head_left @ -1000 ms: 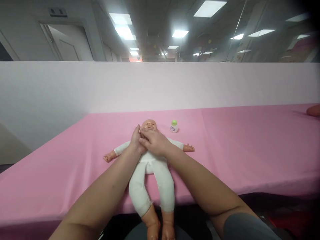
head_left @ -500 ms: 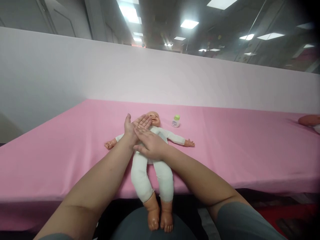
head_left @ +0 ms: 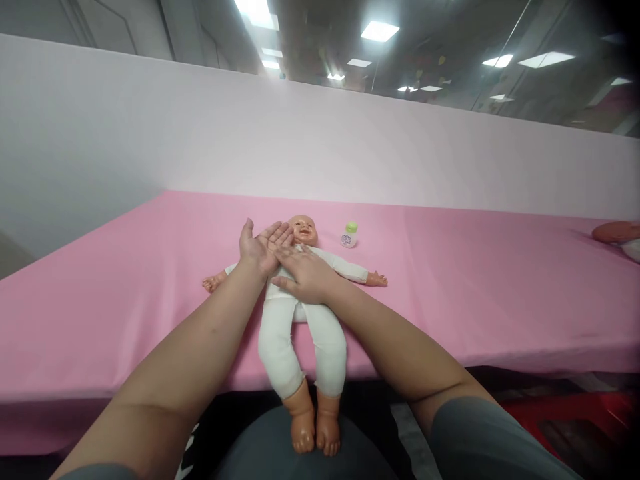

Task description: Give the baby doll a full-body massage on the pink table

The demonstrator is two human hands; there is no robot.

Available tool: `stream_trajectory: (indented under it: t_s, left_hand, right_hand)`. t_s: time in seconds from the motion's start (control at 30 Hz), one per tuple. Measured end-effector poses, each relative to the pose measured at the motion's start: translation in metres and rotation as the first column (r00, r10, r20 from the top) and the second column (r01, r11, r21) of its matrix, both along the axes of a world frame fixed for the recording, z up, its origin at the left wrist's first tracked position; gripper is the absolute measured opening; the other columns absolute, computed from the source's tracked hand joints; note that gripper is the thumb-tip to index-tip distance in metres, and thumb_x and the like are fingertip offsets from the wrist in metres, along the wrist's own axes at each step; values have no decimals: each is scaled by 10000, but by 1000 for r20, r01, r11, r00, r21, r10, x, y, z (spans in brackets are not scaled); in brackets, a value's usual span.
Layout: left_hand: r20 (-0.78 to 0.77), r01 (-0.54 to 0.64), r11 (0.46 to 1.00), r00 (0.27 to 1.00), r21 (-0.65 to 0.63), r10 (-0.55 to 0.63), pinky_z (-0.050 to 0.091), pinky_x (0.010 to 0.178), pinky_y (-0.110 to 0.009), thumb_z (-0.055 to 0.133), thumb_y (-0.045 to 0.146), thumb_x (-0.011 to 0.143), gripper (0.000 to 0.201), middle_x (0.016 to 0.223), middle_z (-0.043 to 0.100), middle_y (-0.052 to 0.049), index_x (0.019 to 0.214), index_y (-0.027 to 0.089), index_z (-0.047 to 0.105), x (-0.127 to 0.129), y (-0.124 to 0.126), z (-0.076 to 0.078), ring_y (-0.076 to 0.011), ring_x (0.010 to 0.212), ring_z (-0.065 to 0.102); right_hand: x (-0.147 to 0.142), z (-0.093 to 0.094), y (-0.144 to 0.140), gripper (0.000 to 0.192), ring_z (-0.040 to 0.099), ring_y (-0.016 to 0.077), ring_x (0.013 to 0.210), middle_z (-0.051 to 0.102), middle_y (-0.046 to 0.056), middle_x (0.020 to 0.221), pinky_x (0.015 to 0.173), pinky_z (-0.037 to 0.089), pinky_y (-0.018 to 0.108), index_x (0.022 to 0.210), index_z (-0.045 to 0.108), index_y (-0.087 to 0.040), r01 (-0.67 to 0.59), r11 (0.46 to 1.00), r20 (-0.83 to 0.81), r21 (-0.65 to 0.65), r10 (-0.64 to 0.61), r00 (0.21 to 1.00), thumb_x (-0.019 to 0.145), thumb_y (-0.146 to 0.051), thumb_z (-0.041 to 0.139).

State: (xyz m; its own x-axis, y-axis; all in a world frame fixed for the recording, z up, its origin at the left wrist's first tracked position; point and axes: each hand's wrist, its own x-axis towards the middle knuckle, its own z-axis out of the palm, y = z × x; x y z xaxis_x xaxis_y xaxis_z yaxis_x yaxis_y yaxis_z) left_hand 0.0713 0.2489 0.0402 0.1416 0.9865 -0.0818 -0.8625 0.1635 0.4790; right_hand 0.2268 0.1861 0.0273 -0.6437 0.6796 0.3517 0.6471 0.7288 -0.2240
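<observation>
A baby doll [head_left: 283, 340] with a white cloth body lies on its back, its feet hanging over the front edge of the pink-covered table [head_left: 450, 287]. Above its chest, my left hand [head_left: 265, 248] is palm up with the fingers stretched out and the thumb apart. My right hand [head_left: 305, 273] lies palm down over the doll's belly, fingers extended, their tips at the left palm. Neither hand holds anything that I can see. The two hands hide part of the doll's torso. Beyond the doll's arm stands a small clear bottle [head_left: 349, 236] with a green cap.
A pale wall [head_left: 310, 140] rises behind the table, with glass above it reflecting ceiling lights. Part of a second doll [head_left: 617, 232] shows at the right edge. Something red [head_left: 565, 413] is below the table at the lower right.
The right hand's fingertips have shifted slightly across the left palm. The view has tilted down a little; the doll and bottle stay in place on the table.
</observation>
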Motion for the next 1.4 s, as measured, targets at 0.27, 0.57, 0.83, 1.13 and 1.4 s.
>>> stream_trajectory:
  t_s: [0.27,0.57,0.83,1.13,1.4]
  left_hand:
    - [-73,61,998,996,27,-58,572,1034,-492,468,711,958,786,1323,687,-260,1416,85,596,11,-6,-2,-381,1267,671]
    - [-119,150,988,983,48,-143,520,1096,-547,431,690,973,820,1342,680,-283,1462,45,563,17,-10,-5,-389,1274,667]
    - [-91,-39,999,995,37,42,617,962,-466,392,631,1002,784,1308,695,-273,1492,33,521,-8,-2,0,-362,1255,684]
    - [-126,154,987,981,49,-147,553,1073,-492,426,338,951,589,1376,685,-233,1457,92,599,22,-16,3,-329,1273,683]
    - [-156,42,999,987,29,-37,558,1057,-522,399,312,958,575,1333,697,-259,1428,42,591,14,-6,-1,-341,1231,704]
  right_hand:
    - [-7,-5,-2,873,170,276,1634,233,182,1731,1326,126,492,1680,205,-93,-131,990,-55,49,134,989,1046,-655,417]
    - [-7,-5,2,837,106,322,1640,207,154,1737,1305,-57,575,1676,258,-120,181,982,46,55,-184,982,1054,-677,314]
    - [-8,-4,-4,732,272,281,1604,349,155,1691,1312,-21,573,1658,307,-151,-65,997,16,38,64,998,1074,-583,401]
    - [-8,-7,-6,942,106,321,1641,180,183,1740,1311,-2,588,1686,177,-98,6,996,-64,93,0,998,1013,-708,423]
    - [-6,-14,3,942,103,346,1639,213,172,1735,1294,-79,615,1670,272,-111,205,977,-14,62,-204,979,996,-763,359]
